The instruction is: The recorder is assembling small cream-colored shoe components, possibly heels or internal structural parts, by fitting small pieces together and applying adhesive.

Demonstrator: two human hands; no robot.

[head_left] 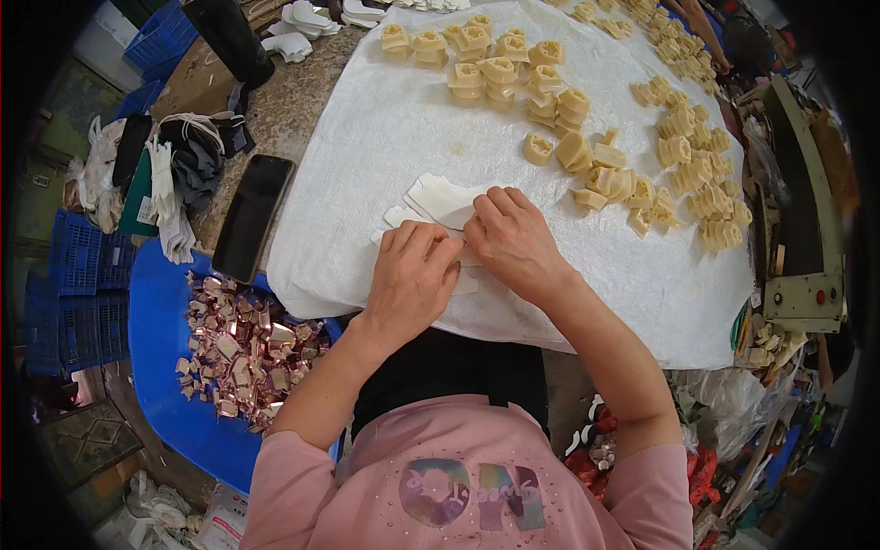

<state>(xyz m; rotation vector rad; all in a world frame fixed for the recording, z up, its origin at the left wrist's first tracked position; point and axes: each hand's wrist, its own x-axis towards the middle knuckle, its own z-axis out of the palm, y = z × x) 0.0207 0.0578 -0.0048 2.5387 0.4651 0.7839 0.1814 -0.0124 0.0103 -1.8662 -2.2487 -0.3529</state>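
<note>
Both hands work close together over several flat white cut pieces (440,199), which look like card or thin plastic and lie on a white woven sheet (367,119). My left hand (411,271) has its fingers bent and drawn together at the pieces' near side; its fingertips are partly hidden. Just right of it, my right hand (515,240) is closed, its curled fingers gripping the right end of a white piece. Beyond the hands stand stacks of cream-coloured moulded pieces (500,73), and more cream pieces (610,179) lie to the right.
A black phone (254,215) lies at the table's left edge beside gloves (163,188). Below it a blue tub (170,403) holds shiny pinkish pieces (243,353). Blue crates (87,289) stand far left. A greenish machine (807,298) is at the right; another person's arm (704,32) shows at the far right.
</note>
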